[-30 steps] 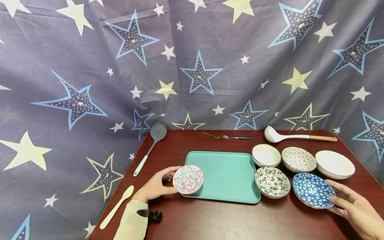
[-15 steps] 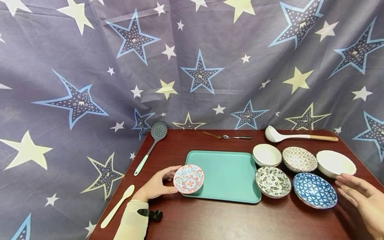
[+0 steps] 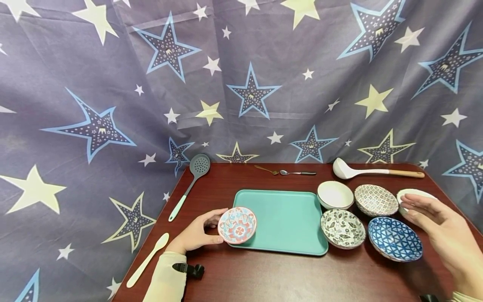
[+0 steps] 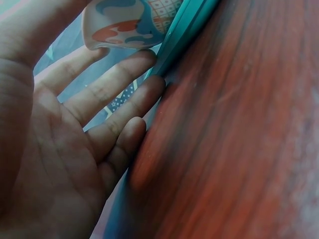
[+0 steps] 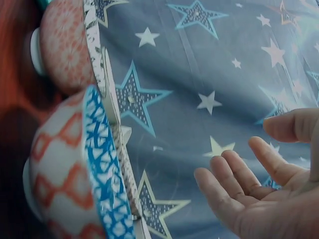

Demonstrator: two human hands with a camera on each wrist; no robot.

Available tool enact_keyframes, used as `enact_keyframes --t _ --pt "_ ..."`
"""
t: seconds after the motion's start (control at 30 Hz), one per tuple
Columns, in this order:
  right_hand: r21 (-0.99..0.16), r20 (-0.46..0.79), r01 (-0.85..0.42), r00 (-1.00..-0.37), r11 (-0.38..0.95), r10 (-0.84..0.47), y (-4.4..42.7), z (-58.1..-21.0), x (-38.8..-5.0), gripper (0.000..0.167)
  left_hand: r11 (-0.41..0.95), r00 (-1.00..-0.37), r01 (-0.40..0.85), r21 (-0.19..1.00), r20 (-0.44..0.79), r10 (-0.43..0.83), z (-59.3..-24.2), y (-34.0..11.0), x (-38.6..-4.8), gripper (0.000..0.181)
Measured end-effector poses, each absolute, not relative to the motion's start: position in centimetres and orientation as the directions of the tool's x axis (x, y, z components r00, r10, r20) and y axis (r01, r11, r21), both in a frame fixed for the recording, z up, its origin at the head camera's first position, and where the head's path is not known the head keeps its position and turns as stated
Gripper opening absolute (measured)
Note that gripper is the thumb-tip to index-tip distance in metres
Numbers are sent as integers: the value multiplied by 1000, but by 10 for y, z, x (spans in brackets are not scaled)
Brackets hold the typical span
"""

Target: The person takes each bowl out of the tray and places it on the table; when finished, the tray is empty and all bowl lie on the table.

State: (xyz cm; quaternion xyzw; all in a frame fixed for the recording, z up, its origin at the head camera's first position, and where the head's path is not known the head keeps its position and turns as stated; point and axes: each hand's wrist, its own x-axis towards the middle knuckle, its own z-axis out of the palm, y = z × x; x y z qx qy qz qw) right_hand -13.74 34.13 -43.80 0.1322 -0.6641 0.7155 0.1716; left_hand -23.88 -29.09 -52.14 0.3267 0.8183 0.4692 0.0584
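A bowl [image 3: 237, 225] with a pink and light-blue pattern sits over the left end of the green tray [image 3: 286, 243]. My left hand [image 3: 198, 234] holds this bowl from its left side, thumb in front and fingers behind; its patterned outer wall [image 4: 124, 25] shows in the left wrist view. My right hand [image 3: 441, 233] is raised over the right side, holding nothing, its fingers loosely bent. It covers part of a white bowl [image 3: 413, 193]. Just left of it stands a blue triangle-patterned bowl [image 3: 395, 239], whose orange-marked outside [image 5: 62, 169] appears in the right wrist view.
Near the tray's right end are a leaf-patterned bowl [image 3: 342, 229], a cream bowl [image 3: 335, 195] and a brown-patterned bowl [image 3: 376, 200]. A ladle [image 3: 370, 171], a small spoon [image 3: 296, 173] and small fork [image 3: 268, 170] lie behind. A slotted turner [image 3: 192, 178] and a cream spoon [image 3: 149, 260] lie left.
My right hand has let go of the blue bowl and moved up and away, over the white bowl. The left hand and the pink bowl have stayed in place.
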Motion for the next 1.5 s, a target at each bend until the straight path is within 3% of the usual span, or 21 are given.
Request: enact_keyframes --t 0.2,0.4,0.6,0.83,1.17,1.5 --pt "-885 463 -462 -886 -61 -11 325 -431 -145 39 344 -781 473 811 206 589 -520 -290 -237 82" --pt "-903 412 -415 -910 114 -49 307 -430 -149 38 344 -780 486 804 220 586 -521 -287 -237 82" --pt "-891 420 -435 -898 132 -129 278 -423 -155 35 352 -783 490 797 225 580 -523 -284 -238 82" --pt "-845 384 -429 -903 320 -195 242 -420 -164 34 361 -785 497 789 230 576 -523 -280 -237 83" --pt "-871 280 -365 -918 328 -280 196 -428 -181 32 371 -792 484 793 217 570 -525 -280 -238 83" --pt "-938 203 -277 -926 210 -318 159 -435 -195 30 438 -814 449 779 154 561 -525 -284 -239 82"
